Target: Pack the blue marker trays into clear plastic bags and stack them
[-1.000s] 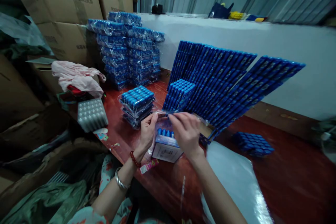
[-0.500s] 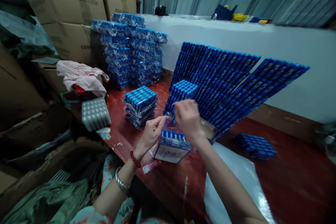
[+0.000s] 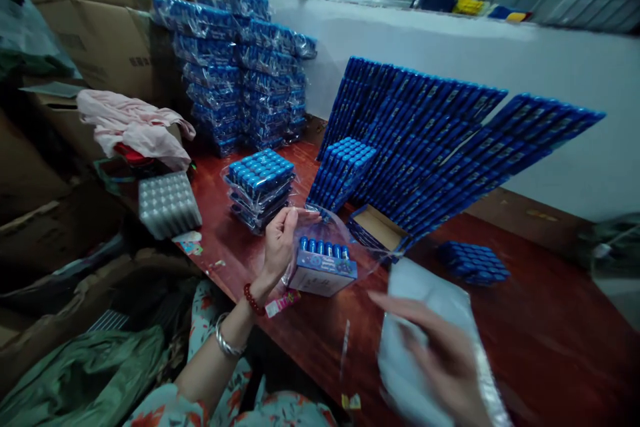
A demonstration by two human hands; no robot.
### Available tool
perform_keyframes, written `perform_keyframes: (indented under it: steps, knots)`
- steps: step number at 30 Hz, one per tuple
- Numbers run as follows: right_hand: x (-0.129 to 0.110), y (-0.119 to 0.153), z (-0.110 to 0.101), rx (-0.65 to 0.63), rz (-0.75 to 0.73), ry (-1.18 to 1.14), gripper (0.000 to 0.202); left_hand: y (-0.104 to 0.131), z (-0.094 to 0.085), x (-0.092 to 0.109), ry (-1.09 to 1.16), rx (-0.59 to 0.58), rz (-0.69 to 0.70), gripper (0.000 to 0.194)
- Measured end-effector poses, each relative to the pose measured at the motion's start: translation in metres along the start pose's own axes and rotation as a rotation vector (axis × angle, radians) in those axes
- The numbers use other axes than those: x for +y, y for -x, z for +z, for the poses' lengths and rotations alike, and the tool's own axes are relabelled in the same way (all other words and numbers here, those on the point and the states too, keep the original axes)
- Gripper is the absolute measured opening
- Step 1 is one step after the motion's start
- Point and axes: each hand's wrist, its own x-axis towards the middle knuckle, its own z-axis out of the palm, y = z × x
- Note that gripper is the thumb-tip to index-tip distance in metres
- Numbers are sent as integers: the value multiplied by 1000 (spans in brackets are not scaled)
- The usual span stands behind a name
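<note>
A transparent plastic bag (image 3: 357, 245) is spread around a small box of blue batteries (image 3: 324, 273); the battery tops show above the box's printed edge. My left hand (image 3: 280, 243), with a red bead bracelet and a silver bangle on its wrist, grips the bag's left edge between thumb and fingers. Blurred by motion, my right hand (image 3: 440, 350) is over a pile of flat plastic bags (image 3: 420, 300), fingers stretched out and apart, with nothing visible in it. Whether it touches the pile I cannot tell.
Behind the box stand a battery block (image 3: 343, 173), an open carton tray (image 3: 380, 227) and tall leaning battery rows (image 3: 420, 140). Wrapped packs (image 3: 260, 180) sit left, near a silvery battery block (image 3: 169, 203). More wrapped packs (image 3: 215, 67) are stacked behind. Another battery group (image 3: 473, 261) lies right.
My right hand has moved from beside my left hand down and right to over the flat bags. The transparent bag now spreads wider around the box; my left hand stays at its edge.
</note>
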Motion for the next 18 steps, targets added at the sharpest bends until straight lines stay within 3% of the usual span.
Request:
perform_keyframes:
  steps: [3, 7, 10, 15, 18]
  knots:
    - [10, 9, 54, -227, -223, 309, 62, 5, 0, 2, -64, -20, 35, 30]
    - [39, -11, 103, -153, -73, 535, 64, 29, -10, 4, -320, -131, 53, 32]
    - [59, -28, 110, -117, -42, 468, 51, 54, -25, -5, -610, -338, 125, 34]
    - [85, -37, 118, -45, -135, 207, 49, 71, -45, -33, -861, -616, 615, 27]
    - [101, -29, 123, 133, 8, 25, 53, 66, -52, -42, -920, -688, 788, 25]
